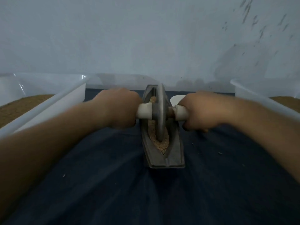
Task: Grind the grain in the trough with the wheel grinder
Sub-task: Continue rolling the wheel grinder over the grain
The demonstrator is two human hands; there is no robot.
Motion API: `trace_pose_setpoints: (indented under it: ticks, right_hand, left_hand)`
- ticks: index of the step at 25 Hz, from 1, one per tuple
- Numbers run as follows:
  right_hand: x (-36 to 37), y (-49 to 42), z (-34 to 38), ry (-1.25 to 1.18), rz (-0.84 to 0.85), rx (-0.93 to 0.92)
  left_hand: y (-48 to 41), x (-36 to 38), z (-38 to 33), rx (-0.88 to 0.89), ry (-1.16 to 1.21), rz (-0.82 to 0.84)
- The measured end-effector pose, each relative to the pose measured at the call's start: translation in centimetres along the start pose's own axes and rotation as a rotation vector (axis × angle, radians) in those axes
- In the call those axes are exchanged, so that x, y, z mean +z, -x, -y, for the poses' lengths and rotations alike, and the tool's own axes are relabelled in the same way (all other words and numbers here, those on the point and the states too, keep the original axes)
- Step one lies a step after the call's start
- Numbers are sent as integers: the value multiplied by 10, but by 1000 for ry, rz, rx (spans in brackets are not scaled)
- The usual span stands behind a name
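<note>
The fingers of both hands are mostly hidden, curled under the axle. The far end of the trough [172, 158] is masked by the wheel grinder [159, 111], and the whole view is dim and slightly blurred. A small white object [176, 99] just behind the right hand [201, 109] is largely covered and cannot be identified. The left tub [48, 101] and the right tub [253, 93], both of white plastic, are cut off by the frame edges; each holds a brown granular fill. The left hand [118, 108] has its grip closed round the white left handle [144, 111], and the right hand likewise round the white right handle [181, 113]. The grinder is a thin, dull grey metal disc standing upright on edge in the groove. The trough, also grey metal, is boat-shaped, tapers to a point at its near end, and sits on a flat foot on a dark blue cloth [113, 184], between the tubs. Pale, coarse grain [162, 145] lies in the groove around the disc's lower rim. The trough's long axis runs away from the viewer toward the pale wall [146, 38], its far end angled slightly left, and the axle lies crosswise to it.
</note>
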State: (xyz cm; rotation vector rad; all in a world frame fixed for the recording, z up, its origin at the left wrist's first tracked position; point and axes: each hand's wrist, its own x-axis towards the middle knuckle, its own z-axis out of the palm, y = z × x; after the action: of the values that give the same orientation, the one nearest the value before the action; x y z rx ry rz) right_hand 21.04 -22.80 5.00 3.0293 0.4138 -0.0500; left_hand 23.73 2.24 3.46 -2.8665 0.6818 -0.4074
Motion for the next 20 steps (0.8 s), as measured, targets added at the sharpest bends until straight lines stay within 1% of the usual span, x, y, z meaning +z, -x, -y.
trace_pose_setpoints:
  ticks: [1, 2, 3, 4, 5, 6, 7, 8, 9, 10, 11, 12, 13, 14, 15, 16, 17, 18, 19, 20]
  right_hand:
    - [-13, -3, 3, -89, 228, 13]
    - [-21, -11, 3, -203, 396, 50]
    - [-25, -22, 3, -290, 456, 102]
    - [-26, -34, 4, -303, 384, 147]
    - [-25, -45, 7, -211, 222, 164]
    - [-19, -52, 11, -35, -23, 154]
    - [-7, -51, 15, 148, -290, 130]
    - [3, -46, 18, 259, -473, 99]
    - [9, -38, 18, 278, -543, 70]
    - [12, -31, 16, 248, -540, 35]
    - [12, -24, 11, 218, -445, -6]
    - [7, -17, 5, 183, -289, -41]
    - [-1, -13, -1, 138, -97, -54]
    - [-9, -12, -5, 101, 64, -64]
    - [-13, -18, -7, 69, 164, -68]
    - [-13, -25, -8, 43, 169, -64]
    - [-9, -32, -7, 29, 68, -37]
    - [-2, -40, -4, 40, -124, 18]
    - [9, -48, -1, 83, -352, 80]
    - [17, -51, 3, 142, -506, 134]
  left_hand:
    - [-7, -4, 2, 18, -8, 23]
    - [-16, -6, 1, 9, -26, -3]
    - [-23, -5, -2, -25, -57, -66]
    - [-27, 1, -6, -78, -94, -172]
    - [-28, 8, -10, -142, -120, -281]
    - [-27, 16, -14, -204, -116, -350]
    - [-22, 22, -16, -253, -89, -380]
    - [-19, 25, -17, -265, -66, -382]
    - [-15, 24, -14, -240, -64, -353]
    - [-10, 18, -10, -190, -66, -293]
    - [-5, 10, -4, -121, -48, -183]
    - [-4, 1, 0, -48, -9, -37]
    - [-4, -8, 1, 9, 25, 109]
    - [-7, -12, 3, 40, 39, 208]
    - [-13, -11, 4, 40, 36, 230]
    - [-19, -9, 3, 4, 24, 174]
    - [-24, -6, -1, -62, -13, 53]
    - [-26, 1, -7, -137, -68, -113]
    - [-26, 9, -13, -207, -119, -262]
    - [-24, 13, -18, -263, -139, -341]
